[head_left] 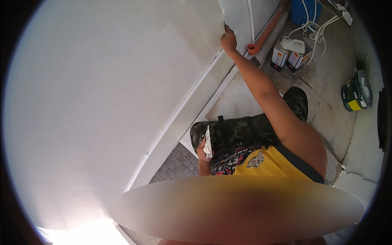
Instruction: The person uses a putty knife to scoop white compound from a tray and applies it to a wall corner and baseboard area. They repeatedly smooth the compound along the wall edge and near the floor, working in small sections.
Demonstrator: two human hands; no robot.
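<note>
Wears a yellow shirt with dark printing, at four o'clock. Holds a flat blade, smeared with white paste, in the left hand, just off centre toward six o'clock, with the fingers clamped on its lower part and the tip toward twelve. Wears camouflage trousers beside the blade, toward three o'clock. Stretches the right arm through two o'clock and has the right hand near one o'clock, by the edge of a pale wall. Cannot tell the state of the right fingers, nor any thing held in them. Has the wall spread from seven to twelve o'clock, with a thin white strip along its lower part, and grey paving at seven. Finds an orange pipe near the right hand, between one and two. Finds two square cans side by side at two o'clock, with a white jug on top, and a dark green bucket near three. Finds beyond the cans a white scrolled metal frame at two, and a blue container between one and two.
</note>
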